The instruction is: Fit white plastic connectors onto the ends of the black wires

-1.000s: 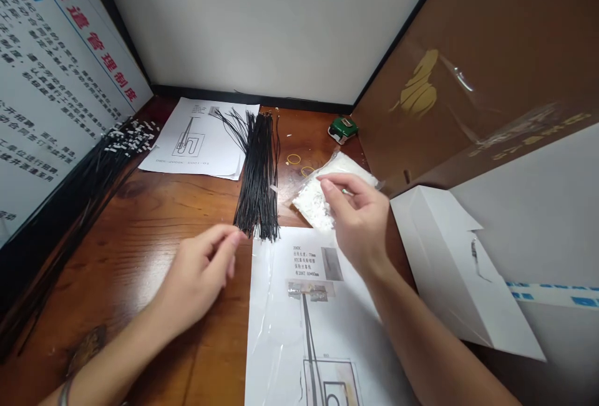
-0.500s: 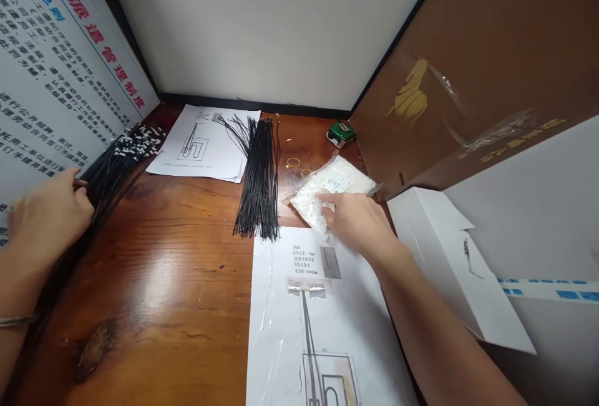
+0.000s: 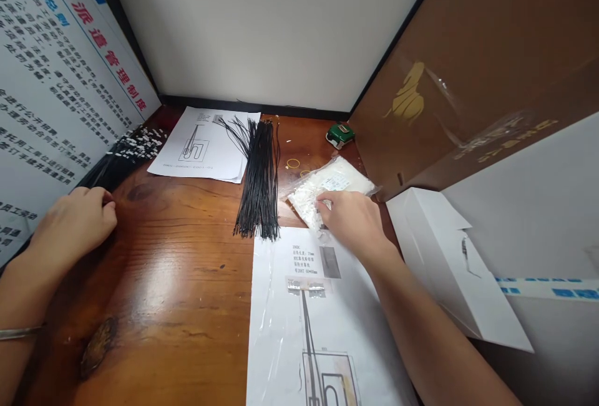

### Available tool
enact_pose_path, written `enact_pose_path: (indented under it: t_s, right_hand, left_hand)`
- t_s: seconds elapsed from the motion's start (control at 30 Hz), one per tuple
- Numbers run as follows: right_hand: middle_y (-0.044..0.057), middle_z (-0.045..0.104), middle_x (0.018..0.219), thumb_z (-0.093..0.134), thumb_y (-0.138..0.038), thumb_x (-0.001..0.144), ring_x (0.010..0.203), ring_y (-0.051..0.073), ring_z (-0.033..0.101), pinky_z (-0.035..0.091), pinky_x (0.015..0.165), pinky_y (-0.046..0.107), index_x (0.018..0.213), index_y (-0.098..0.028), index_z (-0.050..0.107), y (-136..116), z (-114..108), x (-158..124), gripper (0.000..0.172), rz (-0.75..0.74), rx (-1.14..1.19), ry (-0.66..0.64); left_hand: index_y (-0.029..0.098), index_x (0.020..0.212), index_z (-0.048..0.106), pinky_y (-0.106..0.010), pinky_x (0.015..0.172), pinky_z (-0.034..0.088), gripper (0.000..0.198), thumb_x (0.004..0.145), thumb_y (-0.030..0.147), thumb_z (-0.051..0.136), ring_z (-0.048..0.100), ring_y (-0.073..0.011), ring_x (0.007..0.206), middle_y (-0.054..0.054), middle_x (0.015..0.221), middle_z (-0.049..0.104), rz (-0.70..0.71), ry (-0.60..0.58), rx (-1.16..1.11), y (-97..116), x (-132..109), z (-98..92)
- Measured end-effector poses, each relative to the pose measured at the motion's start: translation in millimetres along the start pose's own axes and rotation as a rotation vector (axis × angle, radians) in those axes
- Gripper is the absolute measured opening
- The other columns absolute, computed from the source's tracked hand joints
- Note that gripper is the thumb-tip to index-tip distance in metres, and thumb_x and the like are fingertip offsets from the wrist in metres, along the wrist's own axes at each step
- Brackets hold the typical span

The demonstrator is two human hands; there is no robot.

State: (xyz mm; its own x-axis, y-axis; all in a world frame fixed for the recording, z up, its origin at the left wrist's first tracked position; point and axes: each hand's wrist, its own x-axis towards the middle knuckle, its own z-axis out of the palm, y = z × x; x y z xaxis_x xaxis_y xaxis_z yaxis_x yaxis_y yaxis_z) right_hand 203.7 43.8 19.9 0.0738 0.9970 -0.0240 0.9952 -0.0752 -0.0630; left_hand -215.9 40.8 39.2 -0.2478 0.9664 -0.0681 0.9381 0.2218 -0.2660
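Observation:
My left hand (image 3: 77, 222) is at the left edge of the table with its fingers curled closed; anything in them is hidden. Just beyond it lies a bundle of black wires (image 3: 105, 169) with small white connectors (image 3: 140, 143) at the far ends, partly covered by the hand. On the right, my right hand (image 3: 353, 219) has thumb and fingers pinched at the near end of a clear plastic bag of small white pieces (image 3: 346, 175). Whatever sits between those fingertips is too small to make out. A second bundle of black wires (image 3: 259, 175) lies in the middle.
A large printed drawing (image 3: 276, 325) lies in front, and printed sheets (image 3: 168, 159) lie at the back left. A green tape measure (image 3: 340, 135) and rubber bands (image 3: 293, 163) are near the back. A folded white card (image 3: 430, 225) and a brown board (image 3: 468, 82) stand at the right.
My left hand has moved right and slightly down, off the left wire bundle. My right hand has stayed at the bag, its fingers shifting slightly.

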Motion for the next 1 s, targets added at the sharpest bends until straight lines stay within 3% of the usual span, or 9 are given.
enact_pose_path:
  t_s: [0.13,0.23,0.33,0.53,0.63,0.7,0.8,0.9,1.0]
  right_hand:
    - [0.007,0.074,0.078,0.047,-0.025,0.087,0.074,0.024,0.065,0.032,0.056,0.03,0.095,-0.025,0.075,-1,0,-1,0.029,-0.005,-0.013,0.015]
    - [0.006,0.074,0.079,0.047,-0.025,0.086,0.073,0.023,0.065,0.031,0.055,0.029,0.094,-0.025,0.076,-2,-1,-1,0.029,-0.002,-0.014,0.018]
    - [0.005,0.073,0.079,0.049,-0.024,0.085,0.073,0.022,0.064,0.031,0.055,0.028,0.092,-0.026,0.076,-1,-5,-1,0.028,0.011,0.005,0.01]
    - [0.003,0.066,0.064,0.052,-0.016,0.076,0.062,0.019,0.057,0.03,0.053,0.028,0.077,-0.022,0.073,1,-23,-9,0.021,-0.11,0.121,0.041]
    - [0.002,0.063,0.065,0.053,-0.018,0.079,0.061,0.016,0.054,0.035,0.057,0.028,0.076,-0.02,0.068,-13,-21,-17,0.016,-0.276,0.401,0.159]
    - [0.002,0.063,0.072,0.052,-0.022,0.083,0.064,0.015,0.055,0.04,0.061,0.027,0.078,-0.019,0.065,-27,-12,-22,0.014,-0.393,0.693,0.136]
    - [0.002,0.062,0.073,0.049,-0.023,0.087,0.065,0.014,0.056,0.043,0.061,0.027,0.081,-0.019,0.06,-47,5,-28,0.013,-0.346,0.96,-0.024]
    - [0.0,0.058,0.069,0.047,-0.024,0.088,0.062,0.014,0.053,0.042,0.059,0.027,0.08,-0.02,0.056,-53,15,-29,0.013,-0.258,0.986,-0.12]
    - [-0.001,0.058,0.068,0.045,-0.024,0.088,0.062,0.015,0.052,0.04,0.059,0.028,0.079,-0.02,0.054,-49,16,-26,0.013,-0.166,0.91,-0.122]
  left_hand:
    - [0.01,0.115,0.058,-0.05,0.085,0.046,0.05,0.091,0.04,0.027,0.057,-0.0395,0.105,-0.022,0.12,0.058,-0.042,-0.052,0.006,18,-7,-14.3]
    - [0.011,0.117,0.058,-0.05,0.087,0.047,0.047,0.091,0.039,0.029,0.055,-0.0379,0.109,-0.019,0.122,0.059,0.05,0.032,-0.039,41,-14,-25.2]
    - [0.012,0.127,0.052,-0.048,0.085,0.047,0.05,0.091,0.04,0.032,0.056,-0.0379,0.108,-0.019,0.12,0.062,0.078,0.039,-0.115,55,-11,-29.2]
    - [0.003,0.124,0.051,-0.05,0.085,0.044,0.054,0.092,0.041,0.03,0.054,-0.0446,0.109,-0.027,0.123,0.058,0.114,-0.061,-0.167,47,14,-28.2]
    - [0.003,0.124,0.051,-0.051,0.086,0.043,0.054,0.092,0.042,0.031,0.052,-0.0451,0.111,-0.027,0.128,0.054,0.09,-0.031,-0.191,48,17,-28.6]
    - [0.003,0.122,0.052,-0.049,0.088,0.043,0.052,0.092,0.041,0.033,0.053,-0.0428,0.11,-0.026,0.129,0.053,0.108,0.029,-0.206,57,10,-28.5]
    - [0.008,0.114,0.056,-0.043,0.089,0.042,0.04,0.092,0.035,0.035,0.055,-0.0345,0.106,-0.02,0.117,0.06,0.233,0.156,-0.267,84,-12,-27.7]
    - [0.019,0.092,0.057,-0.037,0.076,0.044,0.028,0.095,0.031,0.031,0.058,-0.0267,0.087,-0.009,0.089,0.064,0.379,0.067,-0.388,116,-39,-28.1]
    - [0.021,0.08,0.05,-0.036,0.07,0.042,0.03,0.097,0.03,0.027,0.056,-0.0245,0.08,-0.007,0.079,0.061,0.493,0.021,-0.408,141,-59,-31.1]
